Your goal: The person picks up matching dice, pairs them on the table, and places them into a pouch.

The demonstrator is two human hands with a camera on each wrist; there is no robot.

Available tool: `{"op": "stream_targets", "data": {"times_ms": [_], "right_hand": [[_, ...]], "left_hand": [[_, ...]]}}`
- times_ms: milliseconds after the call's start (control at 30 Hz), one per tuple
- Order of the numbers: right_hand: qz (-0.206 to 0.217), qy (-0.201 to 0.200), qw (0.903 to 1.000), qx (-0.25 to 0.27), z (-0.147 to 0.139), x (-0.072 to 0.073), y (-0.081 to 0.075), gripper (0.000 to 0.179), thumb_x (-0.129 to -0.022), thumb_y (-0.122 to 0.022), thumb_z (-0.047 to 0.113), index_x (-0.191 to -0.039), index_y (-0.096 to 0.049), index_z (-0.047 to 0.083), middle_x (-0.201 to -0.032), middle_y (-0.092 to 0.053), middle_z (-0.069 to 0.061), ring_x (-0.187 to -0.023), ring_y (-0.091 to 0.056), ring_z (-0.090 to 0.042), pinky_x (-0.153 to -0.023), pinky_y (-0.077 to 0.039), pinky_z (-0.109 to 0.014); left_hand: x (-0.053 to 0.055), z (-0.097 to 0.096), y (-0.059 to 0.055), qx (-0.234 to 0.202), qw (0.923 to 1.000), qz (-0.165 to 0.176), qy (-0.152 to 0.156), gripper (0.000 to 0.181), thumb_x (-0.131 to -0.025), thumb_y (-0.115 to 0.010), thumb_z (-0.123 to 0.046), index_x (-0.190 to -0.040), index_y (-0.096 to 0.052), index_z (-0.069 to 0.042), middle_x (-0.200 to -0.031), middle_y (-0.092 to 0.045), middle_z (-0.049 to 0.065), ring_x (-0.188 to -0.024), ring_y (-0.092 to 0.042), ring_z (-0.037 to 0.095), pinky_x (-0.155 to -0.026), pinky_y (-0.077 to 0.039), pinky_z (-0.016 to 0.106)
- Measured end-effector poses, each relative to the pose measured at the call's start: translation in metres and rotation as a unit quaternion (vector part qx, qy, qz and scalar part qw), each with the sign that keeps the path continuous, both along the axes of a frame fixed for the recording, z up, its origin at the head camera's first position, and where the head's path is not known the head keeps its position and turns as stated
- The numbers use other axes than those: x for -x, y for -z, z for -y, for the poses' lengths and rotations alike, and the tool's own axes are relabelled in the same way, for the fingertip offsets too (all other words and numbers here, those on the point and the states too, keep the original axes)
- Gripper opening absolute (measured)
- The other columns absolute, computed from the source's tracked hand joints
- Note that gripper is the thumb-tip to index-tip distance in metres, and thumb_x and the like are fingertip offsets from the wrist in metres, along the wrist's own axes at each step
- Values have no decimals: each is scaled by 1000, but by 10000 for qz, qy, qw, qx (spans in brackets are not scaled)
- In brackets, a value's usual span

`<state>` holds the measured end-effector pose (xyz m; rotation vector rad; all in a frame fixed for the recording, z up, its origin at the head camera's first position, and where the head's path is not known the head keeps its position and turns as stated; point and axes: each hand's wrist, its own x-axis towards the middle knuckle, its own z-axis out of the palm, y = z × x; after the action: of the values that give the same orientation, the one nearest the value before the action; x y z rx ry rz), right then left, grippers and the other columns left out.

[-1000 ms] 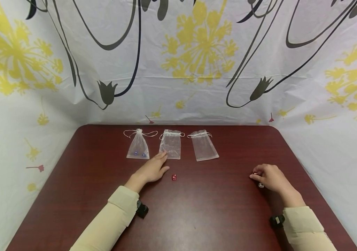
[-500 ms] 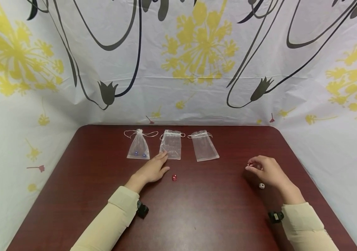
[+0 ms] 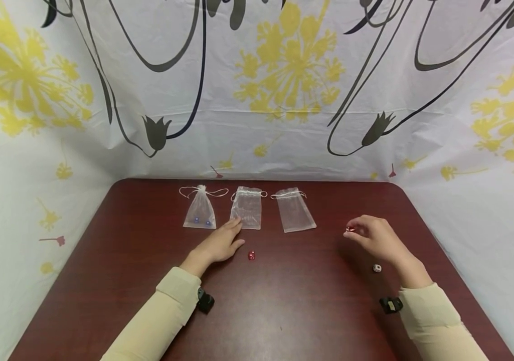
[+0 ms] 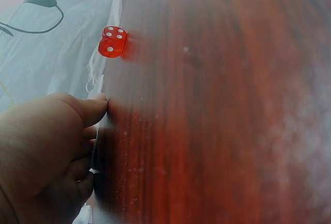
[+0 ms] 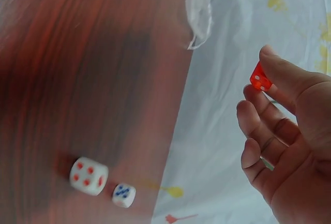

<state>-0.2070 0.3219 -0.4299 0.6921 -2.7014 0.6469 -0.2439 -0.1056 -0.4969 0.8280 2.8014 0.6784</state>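
My right hand [image 3: 378,238] pinches a clear red die [image 5: 261,77] between thumb and fingers, raised above the right part of the table. My left hand [image 3: 218,243] rests on the table with its fingers extended. Its fingertips reach the lower left corner of the middle sheer drawstring bag [image 3: 246,208]. Just right of that hand lies another red die [image 3: 251,255], also seen in the left wrist view. A white die with red pips [image 5: 89,176] and a smaller white die with blue pips [image 5: 124,195] lie below the right hand.
A left drawstring bag [image 3: 200,210], gathered at its neck, has two blue balls [image 3: 196,220] inside. To the right lies a flat sheer bag [image 3: 296,213]. The dark red table [image 3: 257,311] meets a patterned white cloth [image 3: 220,145] at its back and sides.
My right hand has lifted the red die off the table and carried it left and toward the back, away from the white dice. The left hand has stayed in place.
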Motion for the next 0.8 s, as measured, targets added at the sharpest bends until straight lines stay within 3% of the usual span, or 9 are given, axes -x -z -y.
{"op": "stream_targets", "data": {"times_ms": [400, 800], "right_hand": [[-109, -495, 9986, 155, 41, 10, -13, 15, -82, -84, 8, -93, -74, 7, -80, -64, 7, -67, -54, -8, -59, -45, -27], [42, -982, 9947, 315, 87, 15, -11, 17, -81, -85, 10, -94, -74, 8, -82, -65, 6, -68, -57, -9, -59, -48, -27]], "left_hand": [[1, 1, 2, 38, 10000, -19, -12, 56, -105, -56, -27, -148, -44, 7, -161, -31, 20, -150, -27, 34, -122, -24, 44], [0, 1, 1, -5, 10000, -22, 3, 56, -105, -56, -27, -148, -44, 7, -161, -31, 21, -150, -27, 35, -122, -24, 45]]}}
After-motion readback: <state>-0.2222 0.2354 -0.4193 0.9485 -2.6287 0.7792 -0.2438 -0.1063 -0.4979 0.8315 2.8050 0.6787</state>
